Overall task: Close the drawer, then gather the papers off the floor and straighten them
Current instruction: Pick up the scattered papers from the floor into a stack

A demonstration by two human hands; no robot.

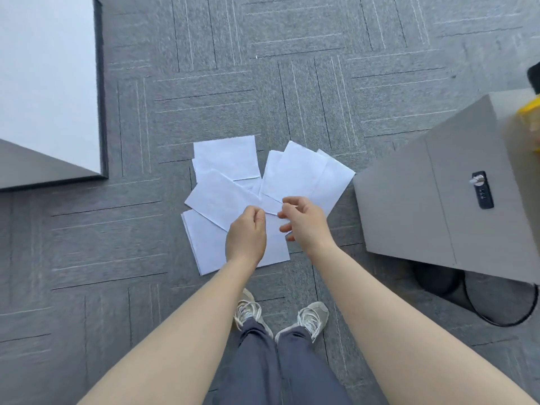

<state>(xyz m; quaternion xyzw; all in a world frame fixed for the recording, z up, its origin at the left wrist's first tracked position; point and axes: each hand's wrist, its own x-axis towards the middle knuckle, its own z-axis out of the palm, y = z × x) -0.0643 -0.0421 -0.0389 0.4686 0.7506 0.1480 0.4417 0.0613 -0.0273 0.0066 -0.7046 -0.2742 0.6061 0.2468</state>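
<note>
Gathering step: both hands, left hand (pixel 246 235) and right hand (pixel 304 222), above papers (pixel 225 162), fingers loosely curled, holding nothing. Next: sweep sheets beneath fingers together.

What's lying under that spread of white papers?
Grey carpet floor shows all around the papers. They overlap one another, so what lies beneath the lower sheets is hidden. Both hands cover the middle.

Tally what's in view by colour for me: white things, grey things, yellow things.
White: 2 - the spread of papers on the carpet, counted as one group since the overlapping sheets can't be told apart, and the panel at upper left.
Grey: 2 - the cabinet and the carpet.
Yellow: 1 - the object on the cabinet.
Total: 5
</note>
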